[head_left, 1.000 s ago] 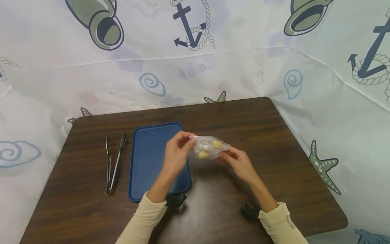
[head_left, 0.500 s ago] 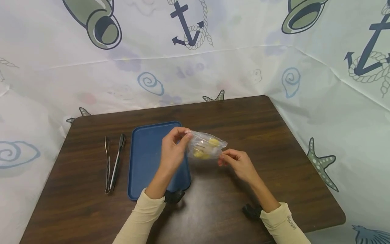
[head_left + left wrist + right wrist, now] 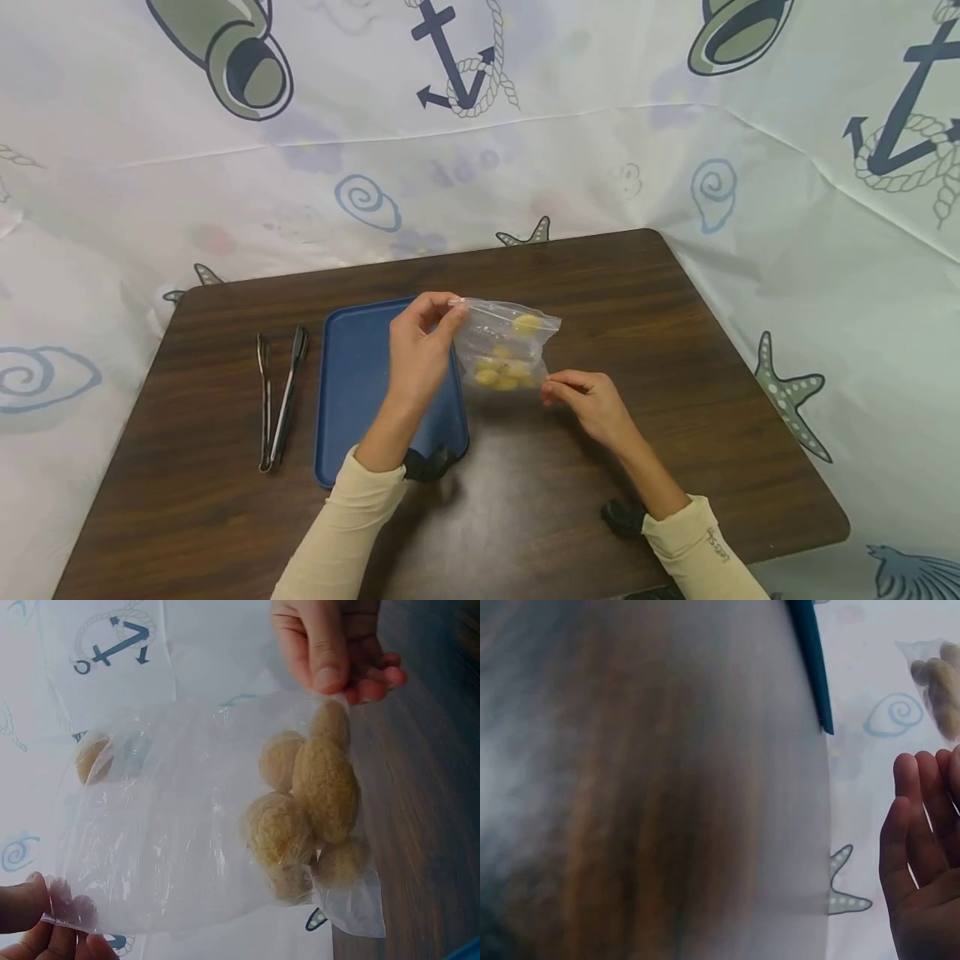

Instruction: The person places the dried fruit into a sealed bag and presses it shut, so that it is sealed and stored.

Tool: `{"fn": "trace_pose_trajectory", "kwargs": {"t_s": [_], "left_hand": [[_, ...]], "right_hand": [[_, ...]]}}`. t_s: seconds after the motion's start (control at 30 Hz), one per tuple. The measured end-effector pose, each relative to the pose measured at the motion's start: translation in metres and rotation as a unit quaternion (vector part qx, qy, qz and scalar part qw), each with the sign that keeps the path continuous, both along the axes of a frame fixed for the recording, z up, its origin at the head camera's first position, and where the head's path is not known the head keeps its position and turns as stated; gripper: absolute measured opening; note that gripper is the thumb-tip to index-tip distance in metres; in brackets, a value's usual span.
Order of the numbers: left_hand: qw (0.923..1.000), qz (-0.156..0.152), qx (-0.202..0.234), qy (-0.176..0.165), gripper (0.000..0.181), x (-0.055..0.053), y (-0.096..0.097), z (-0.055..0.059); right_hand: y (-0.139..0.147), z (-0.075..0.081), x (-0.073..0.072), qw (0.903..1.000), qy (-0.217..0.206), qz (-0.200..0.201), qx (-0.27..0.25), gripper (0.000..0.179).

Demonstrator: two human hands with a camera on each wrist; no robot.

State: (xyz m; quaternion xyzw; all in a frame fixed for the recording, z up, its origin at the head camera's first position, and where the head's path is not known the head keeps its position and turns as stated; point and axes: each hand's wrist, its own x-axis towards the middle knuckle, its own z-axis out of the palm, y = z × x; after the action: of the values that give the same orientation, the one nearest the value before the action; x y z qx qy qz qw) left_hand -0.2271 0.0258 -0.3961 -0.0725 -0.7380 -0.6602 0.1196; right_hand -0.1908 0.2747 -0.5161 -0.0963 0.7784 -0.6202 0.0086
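Observation:
Between both hands hangs a clear plastic bag (image 3: 487,330), held up above the table beside the tray. My left hand (image 3: 420,342) pinches its upper left corner between thumb and fingers. At the lower right corner, my right hand (image 3: 592,408) pinches the plastic. Several yellowish-brown, rough, roundish pieces (image 3: 326,784) gather along the bag's bottom. One more piece (image 3: 94,758) sits apart, up near the opposite edge. In the right wrist view the right hand (image 3: 930,855) shows at the right side, its thumb out of view.
A blue rectangular tray (image 3: 352,392) lies on the dark wood table (image 3: 675,333), partly behind the left forearm. Metal tongs (image 3: 279,408) lie left of the tray. A white sea-print cloth (image 3: 450,183) hangs behind and at the sides of the table.
My left hand has risen and shifted left, drawing the bag taller and more upright. Most of the pieces now sit together at its bottom. My right hand stays almost in place.

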Motion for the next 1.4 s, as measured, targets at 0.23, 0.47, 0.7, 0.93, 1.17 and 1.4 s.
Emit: {"fn": "trace_pose_trajectory", "kwargs": {"t_s": [0.23,0.47,0.7,0.93,1.17,1.4], "left_hand": [[0.9999,0.014,0.002,0.002,0.014,-0.004,0.003,0.006],[0.9999,0.015,-0.001,0.004,0.014,-0.005,0.006,0.006],[0.9998,-0.017,-0.001,0.008,0.013,0.001,0.015,0.004],[0.9992,-0.039,-0.008,0.010,0.011,0.002,0.019,0.002],[0.9993,-0.036,-0.004,0.009,0.014,-0.002,0.016,-0.009],[0.9995,-0.028,0.016,0.006,0.017,-0.005,0.009,-0.016]], "right_hand": [[0.002,-0.005,0.000,0.9986,0.000,-0.020,0.049,0.016],[0.005,-0.009,-0.001,0.9949,0.028,-0.007,0.097,0.012],[0.010,-0.003,0.002,0.9887,0.022,0.029,0.146,0.015],[0.010,0.028,0.001,0.9885,0.020,0.004,0.150,0.051],[0.003,0.071,-0.018,0.9967,0.057,-0.035,0.047,0.040],[-0.006,0.091,-0.024,0.9926,0.098,-0.066,0.026,0.014]]}}
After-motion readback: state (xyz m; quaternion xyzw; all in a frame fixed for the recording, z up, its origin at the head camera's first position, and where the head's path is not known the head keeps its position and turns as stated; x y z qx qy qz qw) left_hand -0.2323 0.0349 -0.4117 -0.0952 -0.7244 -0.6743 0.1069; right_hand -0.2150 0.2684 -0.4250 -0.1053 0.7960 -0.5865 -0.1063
